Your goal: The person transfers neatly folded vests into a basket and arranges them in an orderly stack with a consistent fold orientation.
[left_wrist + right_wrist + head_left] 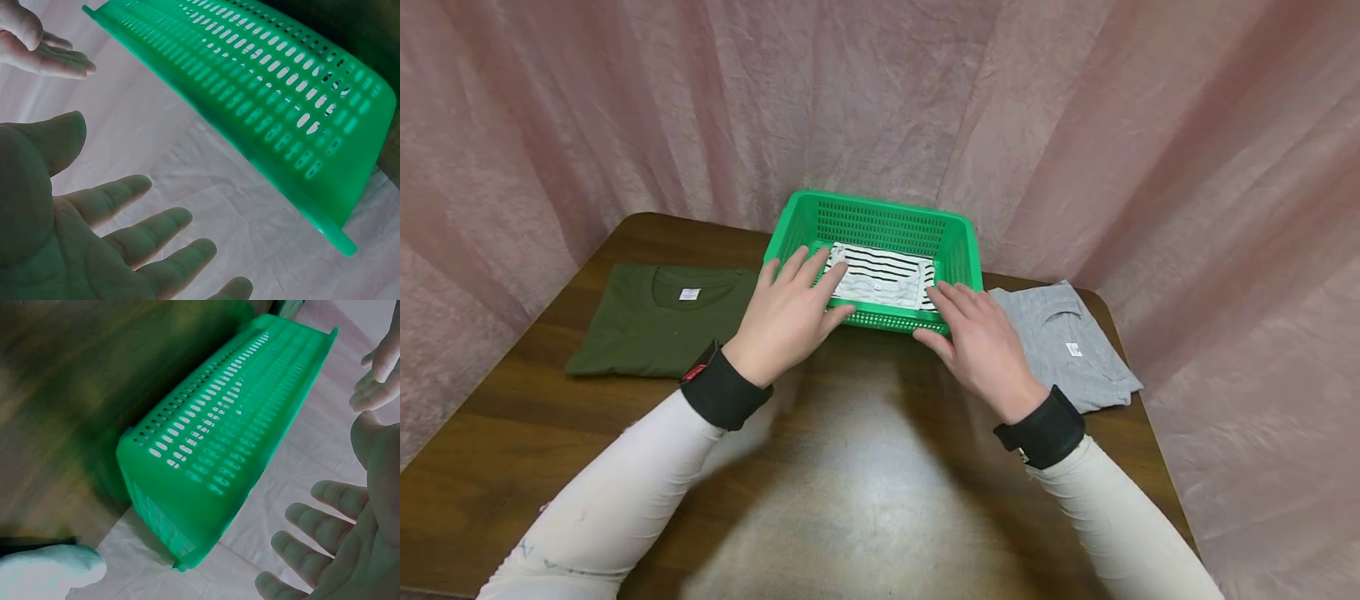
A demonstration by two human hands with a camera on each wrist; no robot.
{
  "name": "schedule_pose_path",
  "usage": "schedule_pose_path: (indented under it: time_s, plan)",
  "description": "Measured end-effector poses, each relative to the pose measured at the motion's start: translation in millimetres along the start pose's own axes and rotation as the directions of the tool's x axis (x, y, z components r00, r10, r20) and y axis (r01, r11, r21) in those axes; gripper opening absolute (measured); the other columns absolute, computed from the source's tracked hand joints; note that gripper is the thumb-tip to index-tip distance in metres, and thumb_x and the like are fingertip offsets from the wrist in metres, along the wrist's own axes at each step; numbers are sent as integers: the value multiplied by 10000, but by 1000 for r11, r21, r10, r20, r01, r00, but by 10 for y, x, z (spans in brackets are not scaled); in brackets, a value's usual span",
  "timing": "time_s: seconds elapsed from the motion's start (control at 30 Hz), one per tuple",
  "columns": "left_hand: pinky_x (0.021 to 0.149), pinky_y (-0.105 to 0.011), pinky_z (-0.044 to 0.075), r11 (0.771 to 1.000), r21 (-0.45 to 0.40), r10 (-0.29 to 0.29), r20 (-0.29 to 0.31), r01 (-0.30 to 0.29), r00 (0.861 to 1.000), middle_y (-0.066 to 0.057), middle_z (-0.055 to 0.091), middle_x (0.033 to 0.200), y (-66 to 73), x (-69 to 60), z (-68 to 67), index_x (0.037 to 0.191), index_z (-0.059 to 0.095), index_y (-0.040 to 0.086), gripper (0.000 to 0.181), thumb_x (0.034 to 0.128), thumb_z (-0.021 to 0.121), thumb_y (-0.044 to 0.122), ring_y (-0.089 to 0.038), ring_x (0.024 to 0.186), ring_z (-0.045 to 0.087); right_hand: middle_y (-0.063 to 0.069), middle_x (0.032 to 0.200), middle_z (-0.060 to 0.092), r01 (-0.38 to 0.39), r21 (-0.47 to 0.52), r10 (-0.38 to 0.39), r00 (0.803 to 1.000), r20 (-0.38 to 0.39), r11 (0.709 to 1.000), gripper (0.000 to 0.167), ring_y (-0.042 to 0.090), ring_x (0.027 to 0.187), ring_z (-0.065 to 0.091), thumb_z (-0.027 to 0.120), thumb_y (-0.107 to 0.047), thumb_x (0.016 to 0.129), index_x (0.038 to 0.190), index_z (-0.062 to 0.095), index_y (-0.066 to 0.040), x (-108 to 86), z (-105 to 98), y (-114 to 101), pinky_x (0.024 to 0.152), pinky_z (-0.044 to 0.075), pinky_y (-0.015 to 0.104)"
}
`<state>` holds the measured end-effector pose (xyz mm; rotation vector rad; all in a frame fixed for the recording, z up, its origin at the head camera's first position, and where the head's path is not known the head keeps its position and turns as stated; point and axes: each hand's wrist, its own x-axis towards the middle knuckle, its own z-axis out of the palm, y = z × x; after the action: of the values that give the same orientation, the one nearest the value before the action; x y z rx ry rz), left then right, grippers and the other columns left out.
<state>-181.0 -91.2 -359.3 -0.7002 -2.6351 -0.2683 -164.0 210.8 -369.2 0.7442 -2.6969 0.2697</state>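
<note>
A green plastic basket [880, 208] with slotted walls stands at the table's far edge. Inside it lies a folded shirt [880, 265], white with black stripes. Over the basket's near left corner hovers my left hand [793, 308], fingers spread and fairly straight, holding nothing. My right hand [977, 346] is above the near right corner, its fingers extended and free of any object. Both wrist views show the left palm [112, 250] and right palm [350, 550] apart from the basket wall.
To the left of the basket lies a folded dark green T-shirt [662, 333]. A folded grey T-shirt [1060, 333] is on the right, close to the table's right edge. Behind the brown wooden table [865, 467] hangs a pink curtain [880, 100].
</note>
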Motion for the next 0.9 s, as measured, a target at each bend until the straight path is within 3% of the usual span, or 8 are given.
schedule_pose_path:
  time_s: [0.4,0.9]
  plan:
    - [1188,-723,357,1000,-9,16,-64,-17,998,-242,539,1618,86,-173,14,1545,619,57,660,1035,799,434,-480,1535,451,202,1646,522,-19,26,19,1000,5,999,747,438,1533,462,757,-455,1051,1619,530,-27,-295,-9,-79,1273,295,616]
    - [1192,-746,333,999,-22,24,-71,-25,997,-234,506,1651,201,-327,25,1556,608,67,660,1040,790,436,-476,1559,419,227,1627,537,-71,40,72,997,-37,997,755,441,1527,465,795,-397,1029,1602,533,19,-652,-34,3,1259,325,591]
